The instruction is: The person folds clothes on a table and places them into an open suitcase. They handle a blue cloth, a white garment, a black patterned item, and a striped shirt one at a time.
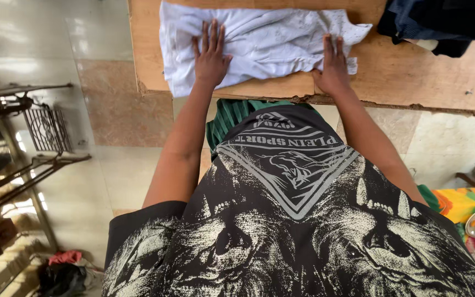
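The person's black printed shirt (pixel 292 220) fills the near view. Beyond it, the left hand (pixel 211 58) and right hand (pixel 333 69) lie flat, fingers extended, each grip wide, pressing a crumpled white garment (pixel 265 41) on the wooden counter (pixel 413 77). Dark clothes (pixel 441 25) sit at the counter's far right.
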